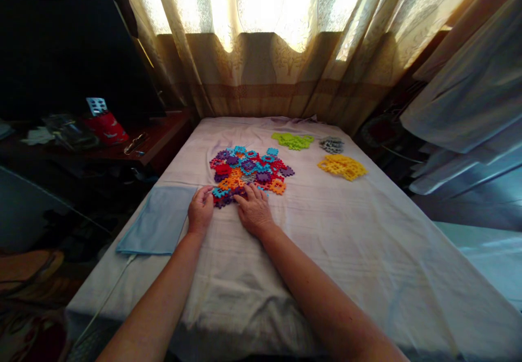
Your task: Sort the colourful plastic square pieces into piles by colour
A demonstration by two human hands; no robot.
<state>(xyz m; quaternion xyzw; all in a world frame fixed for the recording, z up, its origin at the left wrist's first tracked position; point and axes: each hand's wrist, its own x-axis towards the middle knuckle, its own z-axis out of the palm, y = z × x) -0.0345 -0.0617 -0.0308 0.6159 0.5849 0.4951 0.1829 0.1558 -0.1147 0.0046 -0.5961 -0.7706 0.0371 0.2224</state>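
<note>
My left hand (200, 204) is mostly curled at the pile's near-left side; I cannot tell if it pinches a piece. My right hand (256, 211) is half open, fingertips resting on the near pieces, seemingly to keep them within reach. The blue cloth (159, 220) lies by the table's (346, 248) left edge, clear of my work. Beyond my hands sits the mixed pile (263, 176). Towards the far-right corner, yellow pieces (342, 167), grey pieces (331, 144) and green pieces (292, 141) lie apart, which keeps each colour unmixed.
</note>
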